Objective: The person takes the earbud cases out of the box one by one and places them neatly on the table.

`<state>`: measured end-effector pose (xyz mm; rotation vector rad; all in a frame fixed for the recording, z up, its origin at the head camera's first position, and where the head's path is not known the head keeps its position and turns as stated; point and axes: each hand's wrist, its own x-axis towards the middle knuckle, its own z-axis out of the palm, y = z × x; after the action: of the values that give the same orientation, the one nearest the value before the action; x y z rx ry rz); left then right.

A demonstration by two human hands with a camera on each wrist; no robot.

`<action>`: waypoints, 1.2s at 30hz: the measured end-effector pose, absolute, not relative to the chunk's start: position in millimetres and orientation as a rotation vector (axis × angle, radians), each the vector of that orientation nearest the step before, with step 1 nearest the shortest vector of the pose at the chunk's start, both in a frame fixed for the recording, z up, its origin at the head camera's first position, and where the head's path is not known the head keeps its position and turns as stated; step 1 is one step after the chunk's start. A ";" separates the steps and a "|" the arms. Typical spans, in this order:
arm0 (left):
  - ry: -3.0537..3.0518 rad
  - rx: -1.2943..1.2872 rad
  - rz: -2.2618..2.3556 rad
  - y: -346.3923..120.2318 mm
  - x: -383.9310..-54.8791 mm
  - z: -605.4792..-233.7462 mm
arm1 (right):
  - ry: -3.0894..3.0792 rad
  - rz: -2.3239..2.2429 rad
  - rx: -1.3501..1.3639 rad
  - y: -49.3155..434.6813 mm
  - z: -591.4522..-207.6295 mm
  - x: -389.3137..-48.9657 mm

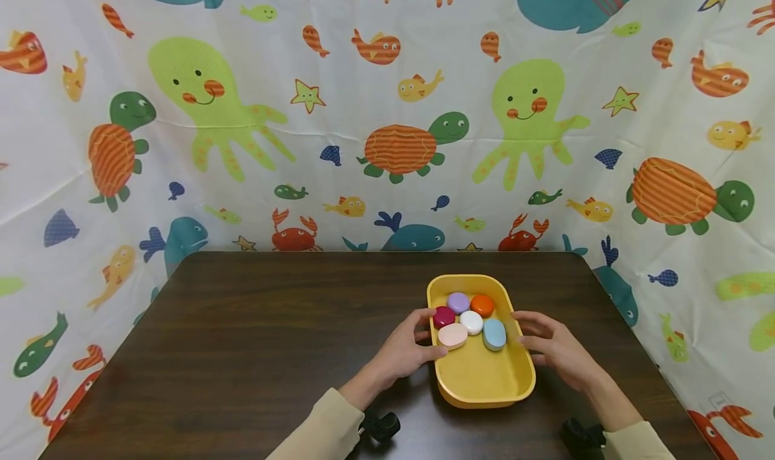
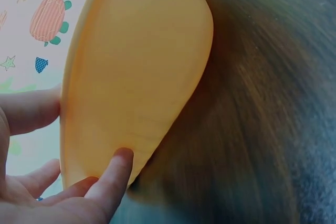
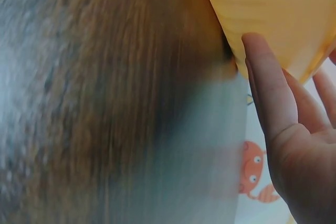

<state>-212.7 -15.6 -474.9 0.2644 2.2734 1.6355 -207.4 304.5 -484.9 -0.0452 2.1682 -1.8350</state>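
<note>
A yellow, round-cornered plastic box (image 1: pixel 484 379) is between my two hands on the right part of the table. My left hand (image 1: pixel 402 349) grips its left side, thumb and index finger at the rim and other fingers against the outer wall (image 2: pixel 136 77). On the opposite side my right hand (image 1: pixel 560 349) holds the box, its fingers against the wall (image 3: pixel 283 9). Inside, toward the far end, lie several smooth rounded pieces: purple (image 1: pixel 458 302), orange (image 1: pixel 482 305), magenta (image 1: pixel 444 317), white (image 1: pixel 471 323), pale pink (image 1: pixel 453 336) and light blue (image 1: pixel 494 335). I cannot tell whether the box touches the table.
The dark wood-grain table (image 1: pixel 254 346) extends far to the left of the box. Behind and beside it hangs a white curtain (image 1: pixel 351 211) printed with sea animals. Black straps with small devices (image 1: pixel 383 426) sit at both wrists.
</note>
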 end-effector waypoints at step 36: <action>2.300 0.231 1.623 -54.4 -208.6 -472.1 | 2.168 -1.841 -0.055 260.6 -477.6 -205.2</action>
<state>-208.6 -54.4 -472.1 0.2313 2.2995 1.6234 -205.2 260.6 -477.6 -0.0546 2.1684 -1.8406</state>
